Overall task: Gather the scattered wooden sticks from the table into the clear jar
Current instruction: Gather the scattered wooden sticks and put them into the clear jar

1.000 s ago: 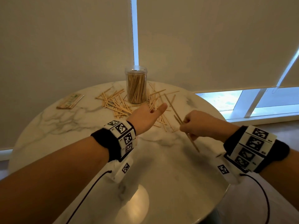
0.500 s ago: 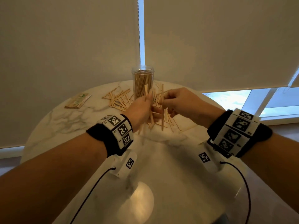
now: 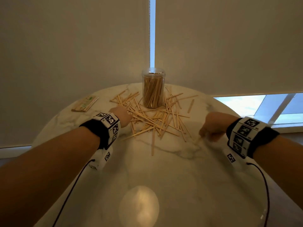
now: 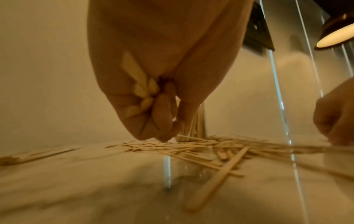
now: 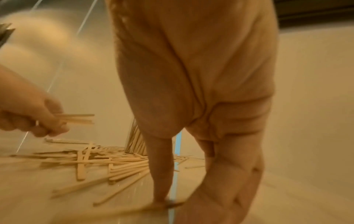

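Note:
The clear jar (image 3: 153, 89) stands at the table's far side, packed with upright sticks. Loose wooden sticks (image 3: 152, 119) lie in a heap in front of it and on both sides. My left hand (image 3: 122, 114) is down at the heap's left edge. In the left wrist view it grips a bundle of sticks (image 4: 142, 92) in its fist while its fingertips (image 4: 162, 134) touch the pile. My right hand (image 3: 210, 128) is low at the heap's right edge, fingers curled. Its thumb tip (image 5: 162, 201) sits on a blurred stick on the table.
The round marble table (image 3: 164, 177) shows a lamp's glare near its front. A wrapped packet of sticks (image 3: 85, 104) lies at the far left. One stick (image 3: 153, 145) points toward me and another (image 3: 190, 105) lies apart at the right. Window blinds hang close behind the jar.
The hands met in front of the jar with sticks between them. Now they have parted and dropped to the table, the left one keeping the bundle.

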Available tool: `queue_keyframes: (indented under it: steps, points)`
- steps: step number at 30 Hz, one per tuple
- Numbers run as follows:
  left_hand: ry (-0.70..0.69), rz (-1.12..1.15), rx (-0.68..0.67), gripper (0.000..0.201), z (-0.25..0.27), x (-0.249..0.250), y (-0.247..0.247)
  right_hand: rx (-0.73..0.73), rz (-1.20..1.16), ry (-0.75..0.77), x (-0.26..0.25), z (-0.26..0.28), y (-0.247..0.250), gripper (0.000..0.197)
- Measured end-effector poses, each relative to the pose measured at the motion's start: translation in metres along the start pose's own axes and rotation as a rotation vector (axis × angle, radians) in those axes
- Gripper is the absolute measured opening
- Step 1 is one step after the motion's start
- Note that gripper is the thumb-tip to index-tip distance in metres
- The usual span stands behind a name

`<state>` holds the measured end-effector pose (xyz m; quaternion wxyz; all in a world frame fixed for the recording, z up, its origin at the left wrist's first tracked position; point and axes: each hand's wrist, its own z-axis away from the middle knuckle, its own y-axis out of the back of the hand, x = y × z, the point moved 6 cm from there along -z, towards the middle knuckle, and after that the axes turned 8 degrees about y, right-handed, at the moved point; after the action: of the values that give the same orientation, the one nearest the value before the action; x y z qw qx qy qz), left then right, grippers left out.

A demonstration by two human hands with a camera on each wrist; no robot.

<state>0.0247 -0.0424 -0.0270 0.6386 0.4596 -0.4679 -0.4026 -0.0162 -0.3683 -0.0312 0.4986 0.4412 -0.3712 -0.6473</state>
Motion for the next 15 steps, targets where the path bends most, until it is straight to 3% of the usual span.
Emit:
queue_keyframes:
  steps: [2, 6, 10, 12, 15]
  points:
    - [0.003, -0.112, -0.003, 0.054, -0.009, -0.002, -0.004, -0.023, 0.006, 0.037, -0.017, -0.015, 0.003, 0.006]
    - [-0.02, -0.092, 0.019, 0.071, -0.027, 0.012, -0.015, 0.042, -0.014, 0.112, -0.054, -0.044, 0.011, 0.006]
    - [-0.054, -0.079, -0.013, 0.083, -0.035, 0.036, -0.025, 0.093, 0.012, 0.204, -0.095, -0.06, 0.005, 0.031]
    - [-0.094, -0.127, -0.05, 0.071, -0.033, 0.051, -0.03, 0.093, -0.016, 0.227, -0.111, -0.069, 0.0, 0.04]
    - [-0.143, -0.153, -0.104, 0.043, -0.031, 0.065, -0.04, 0.053, 0.009, 0.325, -0.138, -0.072, -0.009, 0.031]
